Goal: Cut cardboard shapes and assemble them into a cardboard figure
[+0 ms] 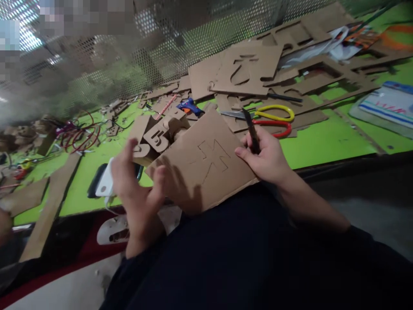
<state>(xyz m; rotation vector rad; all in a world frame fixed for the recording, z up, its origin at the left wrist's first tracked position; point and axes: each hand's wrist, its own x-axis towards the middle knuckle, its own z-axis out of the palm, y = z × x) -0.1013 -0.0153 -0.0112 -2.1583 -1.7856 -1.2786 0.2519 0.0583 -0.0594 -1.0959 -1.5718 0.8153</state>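
Note:
A flat cardboard piece (213,168) with drawn pencil-like lines lies tilted over the lap, its far corner reaching above the table edge. My right hand (266,153) grips its right edge with the thumb on top and also holds a dark, slim tool (251,129) pointing up and away. Off the left side of the cardboard, my left hand (140,193) is raised with its fingers apart, holding nothing and slightly blurred. Cut cardboard shapes (156,135) stand just behind the cardboard piece.
On the green table (322,148) are scissors (274,114) with yellow and red handles, a blue glue gun (190,106), a white device (106,178), cut cardboard sheets (248,69), red wires (85,133) and a plastic pouch (387,107). Part of another person's hand (4,226) shows at far left.

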